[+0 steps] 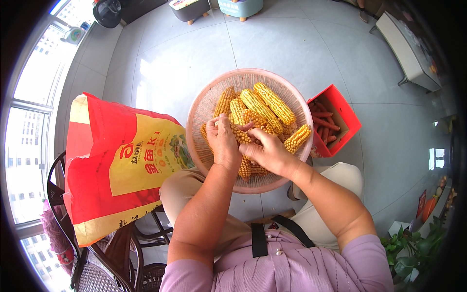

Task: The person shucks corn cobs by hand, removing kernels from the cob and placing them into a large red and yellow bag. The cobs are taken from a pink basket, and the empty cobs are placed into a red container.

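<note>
A pink plastic basket (204,98) with a ribbed wall stands between my knees, holding several yellow corn cobs (274,103). Over it, my left hand (223,140) grips a partly shelled corn cob (239,134), its end pointing to the right. My right hand (268,150) is at that cob's right end, fingers bent; whether it grips the cob is hidden by the fingers. Another cob (298,138) leans on the basket's right side.
Right of the basket stands a red box (346,126) holding bare reddish cobs (324,124). A large red and yellow sack (120,153) is at the left, by a dark woven chair (98,266). Two small stools (240,9) stand at the far side; a leafy plant (412,248) is lower right.
</note>
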Motion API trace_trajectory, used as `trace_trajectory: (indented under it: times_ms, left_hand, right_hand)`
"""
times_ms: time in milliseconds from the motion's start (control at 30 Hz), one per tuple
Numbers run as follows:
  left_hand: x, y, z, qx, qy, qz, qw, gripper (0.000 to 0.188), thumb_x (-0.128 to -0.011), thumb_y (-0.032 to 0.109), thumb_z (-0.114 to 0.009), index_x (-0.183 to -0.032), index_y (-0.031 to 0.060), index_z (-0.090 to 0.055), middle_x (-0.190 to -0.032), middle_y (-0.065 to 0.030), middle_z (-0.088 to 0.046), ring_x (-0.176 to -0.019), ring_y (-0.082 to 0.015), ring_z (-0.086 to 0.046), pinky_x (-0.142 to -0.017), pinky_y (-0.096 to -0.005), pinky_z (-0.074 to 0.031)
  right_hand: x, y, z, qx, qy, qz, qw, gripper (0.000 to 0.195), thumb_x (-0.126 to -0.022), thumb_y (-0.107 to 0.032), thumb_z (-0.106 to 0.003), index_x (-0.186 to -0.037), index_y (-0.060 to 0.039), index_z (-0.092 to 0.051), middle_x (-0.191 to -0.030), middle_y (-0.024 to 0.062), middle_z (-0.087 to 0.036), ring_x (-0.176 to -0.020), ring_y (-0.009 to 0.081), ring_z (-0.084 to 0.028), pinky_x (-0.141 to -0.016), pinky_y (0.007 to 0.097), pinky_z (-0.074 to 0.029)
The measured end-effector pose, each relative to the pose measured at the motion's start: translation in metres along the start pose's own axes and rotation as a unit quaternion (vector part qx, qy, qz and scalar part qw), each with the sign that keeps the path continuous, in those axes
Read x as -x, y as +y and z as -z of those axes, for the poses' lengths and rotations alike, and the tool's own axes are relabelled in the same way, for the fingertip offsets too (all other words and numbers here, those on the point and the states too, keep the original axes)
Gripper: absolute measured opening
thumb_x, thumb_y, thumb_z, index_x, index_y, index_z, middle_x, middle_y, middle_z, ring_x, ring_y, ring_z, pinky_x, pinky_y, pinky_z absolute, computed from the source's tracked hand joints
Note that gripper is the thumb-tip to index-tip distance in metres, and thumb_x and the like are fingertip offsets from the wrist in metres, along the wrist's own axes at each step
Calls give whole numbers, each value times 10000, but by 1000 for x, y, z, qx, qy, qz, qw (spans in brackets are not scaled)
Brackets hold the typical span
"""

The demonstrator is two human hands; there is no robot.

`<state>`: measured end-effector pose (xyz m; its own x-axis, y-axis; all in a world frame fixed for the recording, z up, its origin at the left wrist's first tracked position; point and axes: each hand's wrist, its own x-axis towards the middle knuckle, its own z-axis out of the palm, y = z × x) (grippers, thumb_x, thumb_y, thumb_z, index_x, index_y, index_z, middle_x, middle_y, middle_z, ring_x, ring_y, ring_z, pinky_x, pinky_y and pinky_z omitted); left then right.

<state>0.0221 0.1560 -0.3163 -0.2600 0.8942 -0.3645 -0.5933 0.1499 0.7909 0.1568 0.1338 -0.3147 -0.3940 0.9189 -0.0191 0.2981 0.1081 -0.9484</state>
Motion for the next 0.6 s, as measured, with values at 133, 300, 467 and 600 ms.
trace_trajectory:
  times_ms: [133,300,467,600]
  left_hand:
    - [-1,-4,-1,-2,-18,20,1000,261,-1012,237,-534,-1055,39,-369,-843,-161,-616,-716,-286,-698,-657,-392,-605]
    - [2,-5,0,15,-16,13,1000,260,-1012,225,-528,-1057,45,-346,-880,-160,-591,-693,-283,-689,-656,-403,-609]
    - [1,1,1,17,-13,8,1000,231,-1006,203,-519,-1065,42,-364,-868,-129,-554,-675,-272,-674,-660,-422,-619]
    - [-1,4,0,54,-45,15,997,184,-999,189,-519,-1028,34,-423,-851,-101,-538,-679,-251,-650,-690,-450,-628]
  right_hand:
    - [0,4,-4,79,8,33,996,452,-980,-329,-555,-1179,74,-504,-868,308,-645,-872,462,-639,-740,516,-509]
    - [3,-2,-3,135,-20,10,991,373,-1004,-249,-507,-1226,49,-496,-701,255,-625,-686,424,-642,-620,503,-497]
    - [1,-5,-1,-24,-64,-46,997,354,-1047,-242,-467,-1293,9,-511,-818,127,-673,-760,209,-682,-674,377,-533]
    - [-4,8,-4,-440,-68,-175,878,459,-1064,-367,-438,-1298,12,-544,-1048,-15,-618,-930,57,-573,-797,255,-503]
